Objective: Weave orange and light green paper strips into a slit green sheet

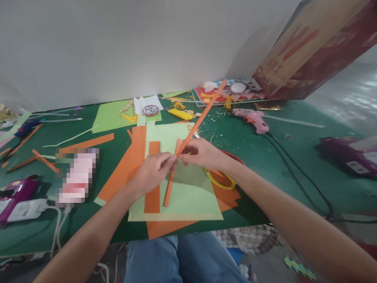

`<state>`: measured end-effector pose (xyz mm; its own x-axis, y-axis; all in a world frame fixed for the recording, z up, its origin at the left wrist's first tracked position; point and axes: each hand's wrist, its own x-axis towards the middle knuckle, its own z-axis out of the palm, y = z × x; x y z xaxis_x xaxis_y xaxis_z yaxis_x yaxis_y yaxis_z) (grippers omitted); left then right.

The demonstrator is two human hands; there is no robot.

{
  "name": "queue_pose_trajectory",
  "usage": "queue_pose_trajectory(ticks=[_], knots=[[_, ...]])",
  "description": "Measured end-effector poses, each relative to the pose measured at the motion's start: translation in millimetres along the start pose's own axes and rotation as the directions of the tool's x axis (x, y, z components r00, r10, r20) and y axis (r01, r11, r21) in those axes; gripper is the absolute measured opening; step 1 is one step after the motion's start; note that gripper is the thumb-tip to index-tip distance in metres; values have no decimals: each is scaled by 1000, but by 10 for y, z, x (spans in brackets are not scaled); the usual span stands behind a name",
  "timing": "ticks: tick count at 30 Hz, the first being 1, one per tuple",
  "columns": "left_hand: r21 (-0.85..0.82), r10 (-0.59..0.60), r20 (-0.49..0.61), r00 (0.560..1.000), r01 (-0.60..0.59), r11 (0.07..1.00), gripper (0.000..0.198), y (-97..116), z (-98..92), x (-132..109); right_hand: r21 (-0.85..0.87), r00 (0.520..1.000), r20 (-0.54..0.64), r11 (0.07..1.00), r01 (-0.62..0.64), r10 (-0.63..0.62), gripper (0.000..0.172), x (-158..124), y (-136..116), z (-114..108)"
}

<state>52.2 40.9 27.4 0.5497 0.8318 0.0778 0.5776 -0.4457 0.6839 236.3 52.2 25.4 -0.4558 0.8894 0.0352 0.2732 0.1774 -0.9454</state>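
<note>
Both hands meet over a light green paper sheet point(188, 196) that lies on orange sheets point(123, 169). My left hand point(153, 171) pinches the near end of a long folded orange paper strip point(203, 118), which slants up and away to the right. My right hand point(200, 153) is closed on the same strip just beside the left fingers. A second narrow orange strip point(170, 188) and a wider orange strip point(152, 196) lie flat on the green sheet under the hands. A yellow ring point(220, 182) sits beneath my right wrist.
A green table point(265, 157) carries a pink glue gun point(255, 118) with a black cable at the right, purple devices point(350, 155) at the far right and left edge point(17, 192), a white power strip point(26, 210), scattered paper scraps at the back, and a leaning cardboard box point(312, 47).
</note>
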Motion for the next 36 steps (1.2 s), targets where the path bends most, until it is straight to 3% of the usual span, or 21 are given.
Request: queue_pose_trajectory(ticks=[12, 28, 32, 36], knots=[[-9, 5, 43, 999, -4, 1000, 35, 8, -7, 2, 105, 999, 42, 994, 3, -7, 6, 8, 17, 68], [9, -28, 29, 999, 27, 1000, 34, 38, -17, -5, 128, 980, -197, 990, 53, -27, 1, 0, -68, -117], [44, -8, -4, 1000, 8, 999, 33, 55, -24, -7, 157, 987, -156, 986, 49, -24, 2, -3, -73, -81], [11, 15, -37, 999, -15, 1000, 30, 72, -29, -1, 158, 999, -45, 987, 26, -19, 4, 3, -40, 20]])
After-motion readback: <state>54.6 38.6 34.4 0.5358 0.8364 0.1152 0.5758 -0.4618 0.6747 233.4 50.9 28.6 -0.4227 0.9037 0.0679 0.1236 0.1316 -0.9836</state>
